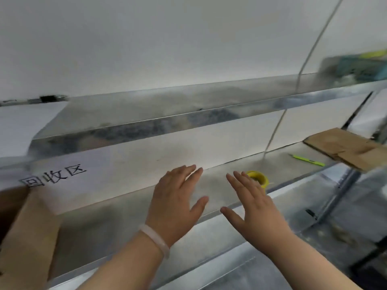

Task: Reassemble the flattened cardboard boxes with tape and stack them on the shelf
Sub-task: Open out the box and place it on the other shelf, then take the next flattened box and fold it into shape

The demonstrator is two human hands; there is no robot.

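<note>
Forearms were seen nearest the lens, both reaching forward over the metal shelf (125, 227). The left hand (176, 197), a pale bracelet (155, 239) at its wrist, was spread flat with straight fingers and nothing grasped. The right hand (251, 206) was likewise released, palm down, nothing held. Contact with the shelf could not be told.

A yellow tape roll (258, 178) was lying just beyond the right hand's fingertips, partly hidden by them, judged to be parked within reach for sealing. A green cutter (306, 160) was laid further right of that hand, near the back wall. The flattened cardboard (345, 149) was set well to the right of the right hand, past the cutter, not yet assembled. More brown cardboard (27, 237) was seen well left of the left hand; whether it was a finished box could not be told. A paper label (56, 174) was fixed up and left of the left hand, likely marking that zone.
</note>
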